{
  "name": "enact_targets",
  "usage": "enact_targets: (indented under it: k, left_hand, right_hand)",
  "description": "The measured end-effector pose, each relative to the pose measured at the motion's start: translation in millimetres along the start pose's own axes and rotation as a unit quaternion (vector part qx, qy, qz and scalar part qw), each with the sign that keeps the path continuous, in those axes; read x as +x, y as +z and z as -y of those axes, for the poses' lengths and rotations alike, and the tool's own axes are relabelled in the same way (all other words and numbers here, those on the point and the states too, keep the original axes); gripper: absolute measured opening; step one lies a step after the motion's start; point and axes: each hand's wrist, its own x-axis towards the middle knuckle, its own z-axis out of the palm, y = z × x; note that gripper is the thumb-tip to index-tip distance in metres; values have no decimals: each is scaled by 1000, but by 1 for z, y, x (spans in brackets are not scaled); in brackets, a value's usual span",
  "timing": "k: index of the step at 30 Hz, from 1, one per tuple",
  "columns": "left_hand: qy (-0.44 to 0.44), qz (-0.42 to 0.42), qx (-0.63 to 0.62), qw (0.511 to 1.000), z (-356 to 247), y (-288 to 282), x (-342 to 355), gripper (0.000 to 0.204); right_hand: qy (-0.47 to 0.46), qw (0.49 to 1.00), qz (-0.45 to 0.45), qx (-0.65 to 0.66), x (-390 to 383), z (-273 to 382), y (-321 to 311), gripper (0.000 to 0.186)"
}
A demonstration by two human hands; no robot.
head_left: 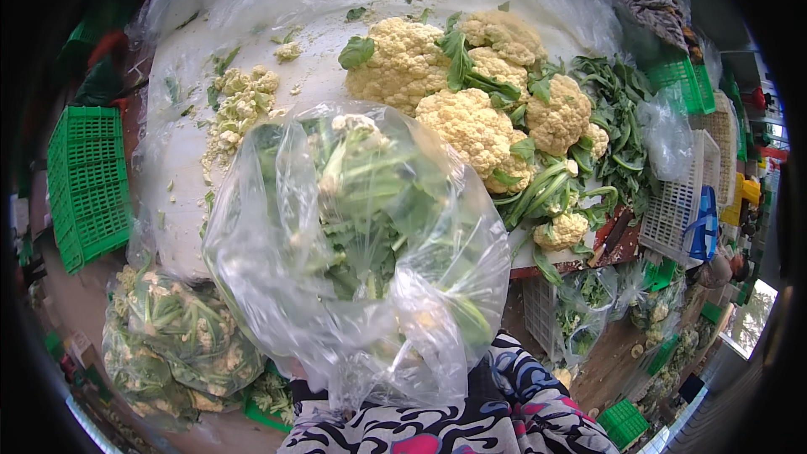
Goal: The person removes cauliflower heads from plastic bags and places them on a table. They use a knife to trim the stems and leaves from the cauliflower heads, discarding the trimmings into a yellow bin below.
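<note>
A large clear plastic bag filled with cauliflower leaves and stalks bulges in front of my body, over the near edge of the table. A whitish cut stem shows through its upper part. Only a sliver of my left hand shows at the bag's lower left; its fingers are hidden. My right arm, in a patterned sleeve, runs behind the bag's lower right, and that hand is hidden. Just beyond the bag lies a heap of cream cauliflower heads, with trimmed florets to its left.
Loose green leaves and a knife lie at the table's right. White crates stand beside it. A green crate is at the left. A full bag of cauliflower rests on the floor at lower left.
</note>
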Motion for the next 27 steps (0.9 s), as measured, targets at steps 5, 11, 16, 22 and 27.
enact_targets:
  k: [5,11,16,22,27]
  left_hand:
    - [153,84,37,984,-116,113,43,53]
    - [226,174,49,957,-253,255,96,53]
    - [191,220,65,954,-291,288,143,53]
    - [193,401,-29,895,-217,273,127,62]
    - [45,641,-175,746,-157,268,29,63]
  right_hand:
    - [48,972,144,182,-61,28,73,40]
    - [72,913,288,281,-167,121,166,43]
    - [6,876,350,333,-149,151,190,23]
    - [-123,925,295,206,-130,134,184,20]
    - [-97,956,235,148,-128,131,175,25]
